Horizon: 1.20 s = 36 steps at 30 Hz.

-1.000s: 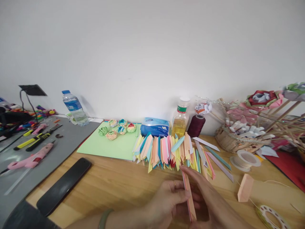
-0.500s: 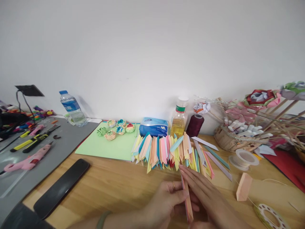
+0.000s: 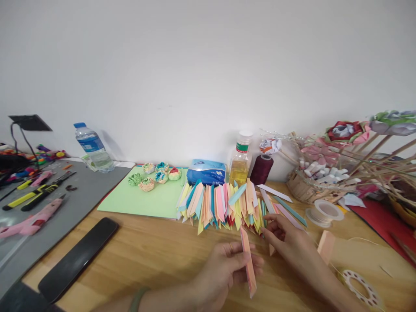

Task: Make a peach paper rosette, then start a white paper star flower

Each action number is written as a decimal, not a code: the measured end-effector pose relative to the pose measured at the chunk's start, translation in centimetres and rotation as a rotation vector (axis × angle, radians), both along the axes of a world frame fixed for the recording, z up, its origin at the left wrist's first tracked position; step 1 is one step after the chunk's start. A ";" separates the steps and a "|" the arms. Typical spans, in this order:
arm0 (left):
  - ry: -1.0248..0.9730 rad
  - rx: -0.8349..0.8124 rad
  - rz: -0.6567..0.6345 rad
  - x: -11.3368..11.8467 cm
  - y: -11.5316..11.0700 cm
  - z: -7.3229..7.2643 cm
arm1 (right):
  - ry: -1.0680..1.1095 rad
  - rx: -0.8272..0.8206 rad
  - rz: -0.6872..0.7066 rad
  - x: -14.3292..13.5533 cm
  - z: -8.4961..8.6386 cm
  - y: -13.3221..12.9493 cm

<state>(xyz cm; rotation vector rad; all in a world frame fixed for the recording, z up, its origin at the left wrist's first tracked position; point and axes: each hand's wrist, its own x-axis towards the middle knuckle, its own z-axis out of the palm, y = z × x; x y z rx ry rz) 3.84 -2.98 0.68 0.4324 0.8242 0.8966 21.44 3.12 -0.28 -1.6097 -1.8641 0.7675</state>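
My left hand (image 3: 225, 266) holds a narrow stack of folded paper strips (image 3: 248, 266), peach on its face with a pinkish-purple edge, pinched upright between thumb and fingers. My right hand (image 3: 284, 236) is at the right end of a long row of folded paper pieces (image 3: 208, 206) in yellow, peach, pink and blue. Its thumb and forefinger are curved and apart, with their tips beside the pieces. A peach tip of paper (image 3: 271, 249) shows under that hand; whether the fingers touch it is unclear.
Behind the row stand a tissue pack (image 3: 206, 172), a bottle of yellow liquid (image 3: 240, 162) and a dark thread spool (image 3: 261, 170). Right are a ribbon spool (image 3: 324, 212), a peach folded block (image 3: 326, 246) and a flower basket (image 3: 302, 187). A black phone (image 3: 78, 260) lies left.
My right hand has left the strips in my left hand and moved up and right to the row of folded pieces. My left hand keeps its hold. The view has shifted slightly.
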 end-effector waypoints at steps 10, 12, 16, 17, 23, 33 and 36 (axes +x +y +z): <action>0.019 0.002 -0.005 0.1 0.0 0.1 | 0.112 -0.028 0.013 0.5 0.4 0.3; 0.016 0.007 -0.008 0.1 0.0 0.1 | 0.116 -0.032 0.006 0.8 0.3 0.4; 0.022 0.003 -0.004 0.0 0.0 0.1 | 0.120 -0.029 -0.032 1.6 0.9 0.6; 0.020 0.005 -0.001 0.0 0.0 0.1 | 0.148 -0.026 -0.053 1.7 1.3 0.7; -0.037 0.102 0.063 -0.2 0.4 0.3 | 0.564 -0.127 -0.051 0.6 3.1 -1.1; -0.140 0.193 0.150 -0.2 0.9 1.3 | 0.607 -0.563 0.351 -2.1 3.3 -3.7; -0.120 0.222 0.147 -0.2 0.8 1.3 | 0.539 -0.488 0.272 -2.6 3.3 -3.9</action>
